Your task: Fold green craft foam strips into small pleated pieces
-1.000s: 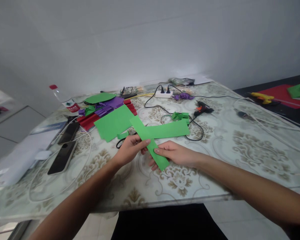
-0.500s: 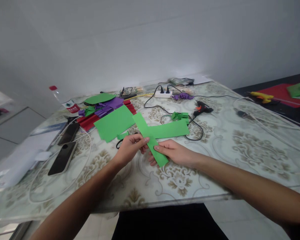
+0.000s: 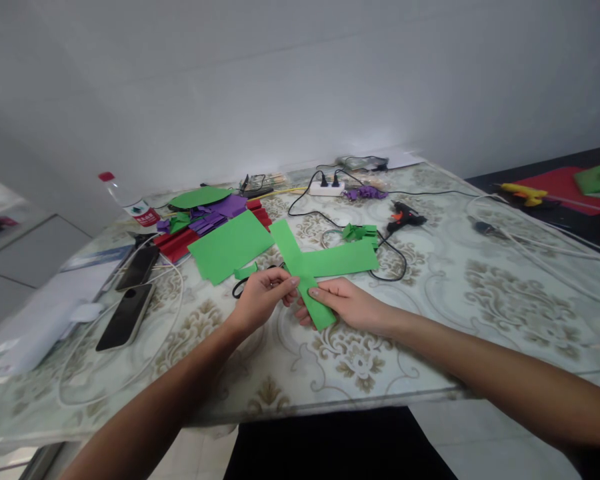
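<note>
A green paper strip (image 3: 321, 313) slants between my two hands above the patterned tablecloth. My left hand (image 3: 265, 293) pinches its left edge near the middle with thumb and fingertips. From the other side my right hand (image 3: 343, 301) grips the lower part, thumb on top and fingers underneath. A second green strip (image 3: 343, 260) lies on the table just beyond, running right from behind the held one. To the left is a larger green paper sheet (image 3: 230, 247), with a small green scrap (image 3: 245, 271) and part of a black-handled thing near my left fingers.
Purple paper (image 3: 215, 217) and red paper (image 3: 177, 244) are piled at the back left by a bottle (image 3: 143, 212). Two phones, one a dark phone (image 3: 126, 317), lie left among white cables. A power strip (image 3: 327, 189), black glue gun (image 3: 405, 217) and fringed green paper (image 3: 360, 233) sit behind.
The held green strip has turned slightly more upright, its top end shifting up and to the right. Both hands keep their hold and have barely moved.
</note>
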Demonstrator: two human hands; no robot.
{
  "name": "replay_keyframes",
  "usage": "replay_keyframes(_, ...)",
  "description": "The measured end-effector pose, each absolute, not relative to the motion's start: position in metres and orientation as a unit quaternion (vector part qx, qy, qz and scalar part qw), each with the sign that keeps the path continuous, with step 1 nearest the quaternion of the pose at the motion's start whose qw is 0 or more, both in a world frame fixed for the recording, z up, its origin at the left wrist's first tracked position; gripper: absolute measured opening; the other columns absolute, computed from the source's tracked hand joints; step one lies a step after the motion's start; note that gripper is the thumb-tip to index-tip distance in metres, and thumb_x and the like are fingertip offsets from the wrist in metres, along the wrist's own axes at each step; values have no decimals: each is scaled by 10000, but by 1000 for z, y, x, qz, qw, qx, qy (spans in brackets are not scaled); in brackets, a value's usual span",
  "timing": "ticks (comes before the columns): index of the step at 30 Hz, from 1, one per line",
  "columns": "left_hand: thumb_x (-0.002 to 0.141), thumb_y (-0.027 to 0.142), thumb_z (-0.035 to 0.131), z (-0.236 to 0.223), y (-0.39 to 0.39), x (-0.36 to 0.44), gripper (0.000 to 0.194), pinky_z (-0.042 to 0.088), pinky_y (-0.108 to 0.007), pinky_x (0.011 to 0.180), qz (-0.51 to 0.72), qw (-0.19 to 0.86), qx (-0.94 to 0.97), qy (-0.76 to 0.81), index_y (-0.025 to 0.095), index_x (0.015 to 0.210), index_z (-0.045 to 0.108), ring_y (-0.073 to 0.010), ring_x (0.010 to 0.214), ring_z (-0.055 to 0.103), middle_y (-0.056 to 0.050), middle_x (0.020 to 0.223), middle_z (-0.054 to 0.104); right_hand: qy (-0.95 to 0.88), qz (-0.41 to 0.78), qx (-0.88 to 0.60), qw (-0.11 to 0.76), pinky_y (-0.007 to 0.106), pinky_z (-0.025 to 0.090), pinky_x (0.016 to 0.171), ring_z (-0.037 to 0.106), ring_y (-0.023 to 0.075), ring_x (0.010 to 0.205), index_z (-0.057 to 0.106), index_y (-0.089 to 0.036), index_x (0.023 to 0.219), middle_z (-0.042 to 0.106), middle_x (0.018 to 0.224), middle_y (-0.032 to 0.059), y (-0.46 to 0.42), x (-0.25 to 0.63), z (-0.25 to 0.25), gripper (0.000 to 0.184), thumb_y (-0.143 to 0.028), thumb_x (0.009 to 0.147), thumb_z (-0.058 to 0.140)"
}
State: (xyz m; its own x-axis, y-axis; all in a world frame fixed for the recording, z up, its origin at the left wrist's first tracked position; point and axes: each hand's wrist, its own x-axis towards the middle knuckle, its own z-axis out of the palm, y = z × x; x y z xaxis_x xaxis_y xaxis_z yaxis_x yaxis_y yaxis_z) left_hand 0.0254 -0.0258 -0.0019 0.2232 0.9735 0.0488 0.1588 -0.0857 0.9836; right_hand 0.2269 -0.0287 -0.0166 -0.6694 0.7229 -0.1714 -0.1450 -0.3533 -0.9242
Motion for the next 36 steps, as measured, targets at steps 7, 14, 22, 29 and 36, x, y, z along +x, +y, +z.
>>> replay_keyframes(7, 814, 436, 722, 2, -27, 25, 323, 472, -219, 553, 389, 489, 631, 461, 154, 681, 636, -104, 536, 568, -5, 602, 651, -554, 724, -308, 271, 285, 540, 667, 676, 166, 673, 694, -130, 879, 728, 761, 38, -28, 228, -9, 469, -586, 778, 738)
replay_keyframes(14, 796, 423, 731, 1, -34, 30, 308, 454, -209, 514, 283, 548, 659, 431, 150, 679, 650, -101, 498, 551, 5, 557, 615, -567, 673, -327, 345, 263, 499, 691, 648, 173, 768, 713, -132, 864, 721, 834, 43, -26, 228, -7, 429, -500, 683, 840)
replay_keyframes(22, 806, 345, 707, 0, -39, 36, 259, 435, -197, 497, 282, 526, 664, 449, 150, 653, 632, -98, 492, 552, 12, 550, 603, -518, 686, -354, 368, 283, 495, 722, 651, 181, 763, 756, -129, 818, 737, 795, 46, -27, 227, -6, 369, -451, 667, 856)
replay_keyframes(29, 805, 322, 705, -1, -40, 37, 215, 425, -198, 517, 268, 541, 660, 447, 138, 700, 672, -97, 511, 549, -1, 579, 625, -433, 699, -375, 428, 275, 478, 683, 625, 147, 692, 737, -128, 766, 730, 773, 40, -19, 231, -6, 323, -378, 632, 892)
replay_keyframes(36, 810, 286, 679, 0, -39, 35, 192, 401, -195, 523, 238, 548, 667, 446, 134, 701, 638, -87, 510, 512, 6, 561, 607, -379, 694, -403, 462, 255, 453, 601, 586, 120, 601, 692, -139, 698, 700, 688, 3, -10, 235, -6, 329, -344, 583, 922)
